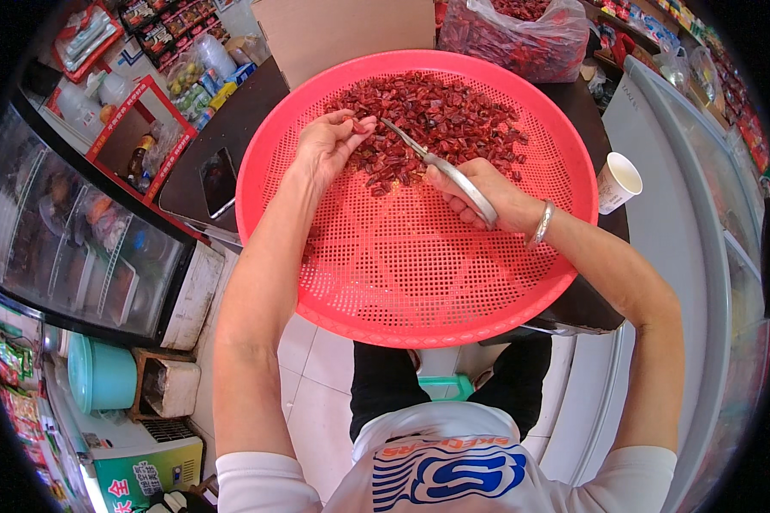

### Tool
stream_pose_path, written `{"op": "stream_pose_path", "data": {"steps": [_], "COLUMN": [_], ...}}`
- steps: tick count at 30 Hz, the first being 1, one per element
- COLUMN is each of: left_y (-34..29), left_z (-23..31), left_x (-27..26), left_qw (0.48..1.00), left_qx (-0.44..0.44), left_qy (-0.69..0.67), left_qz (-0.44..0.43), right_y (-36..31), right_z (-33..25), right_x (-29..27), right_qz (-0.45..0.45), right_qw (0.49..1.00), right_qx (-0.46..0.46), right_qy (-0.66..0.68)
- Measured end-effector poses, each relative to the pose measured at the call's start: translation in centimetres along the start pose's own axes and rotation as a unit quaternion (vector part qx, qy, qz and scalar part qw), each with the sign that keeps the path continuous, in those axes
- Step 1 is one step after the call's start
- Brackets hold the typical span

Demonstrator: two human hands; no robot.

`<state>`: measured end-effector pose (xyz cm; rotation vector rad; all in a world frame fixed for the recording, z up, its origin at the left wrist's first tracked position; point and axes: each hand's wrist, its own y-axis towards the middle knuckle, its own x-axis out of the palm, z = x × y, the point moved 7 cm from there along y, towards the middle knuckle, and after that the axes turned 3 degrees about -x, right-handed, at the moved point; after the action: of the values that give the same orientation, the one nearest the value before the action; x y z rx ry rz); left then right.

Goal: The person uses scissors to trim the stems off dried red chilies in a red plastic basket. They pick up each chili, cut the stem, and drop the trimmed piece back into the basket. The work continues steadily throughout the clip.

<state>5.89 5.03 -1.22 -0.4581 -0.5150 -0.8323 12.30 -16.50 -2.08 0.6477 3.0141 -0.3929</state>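
Note:
A wide pink plastic sieve tray [402,316] with a perforated bottom lies before me. Cut pieces of dried red chili [453,111] are heaped in its far half, with a few pale seeds among them. My left hand [327,147] is over the heap's left edge, thumb and fingers pinched on a small piece of dried chili, mostly hidden by the fingertips. In my right hand [479,195] is a pair of metal scissors [441,162], its fingers wrapped around the handles. The scissor tips point up and left, close to the left fingertips. A silver bangle [542,222] circles my right wrist.
The tray rests on a dark table [261,98]. A paper cup [618,183] stands at its right, a phone [218,181] lies at its left. Behind are a cardboard box [342,34] and a clear bag of dried chilies [513,43]. A glass-fronted fridge [77,231] and a white freezer [659,171] flank me.

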Motion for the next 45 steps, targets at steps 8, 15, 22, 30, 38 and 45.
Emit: {"op": "stream_pose_path", "data": {"steps": [8, 15, 22, 30, 38, 45], "left_y": [-0.3, -0.7, -1.2, -1.4, -1.4, -1.3], "left_z": [0.6, 0.7, 0.5, 0.3, 0.0, -0.3], "left_x": [-1.0, -0.4, 0.7, 1.3, 1.1, 1.0], "left_qw": [0.991, 0.987, 0.98, 0.974, 0.972, 0.97], "left_qx": [0.057, 0.089, 0.088, 0.088, 0.086, 0.068], "left_qy": [0.1, 0.123, 0.178, 0.211, 0.216, 0.235], "left_qz": [0.069, 0.057, 0.014, 0.01, 0.016, 0.007], "right_y": [0.0, -0.1, 0.0, -0.1, 0.4, 0.5], "right_z": [-0.2, -0.5, -0.5, -0.5, 0.3, 0.2], "right_x": [-0.1, 0.0, 0.0, 0.1, -0.3, -0.1], "right_qz": [-0.023, -0.024, -0.026, -0.024, -0.009, -0.03], "right_qw": [0.999, 0.998, 0.998, 0.998, 0.999, 0.999], "right_qx": [-0.027, -0.025, -0.025, -0.034, -0.014, -0.011], "right_qy": [-0.023, -0.046, -0.043, -0.045, -0.051, -0.031]}}
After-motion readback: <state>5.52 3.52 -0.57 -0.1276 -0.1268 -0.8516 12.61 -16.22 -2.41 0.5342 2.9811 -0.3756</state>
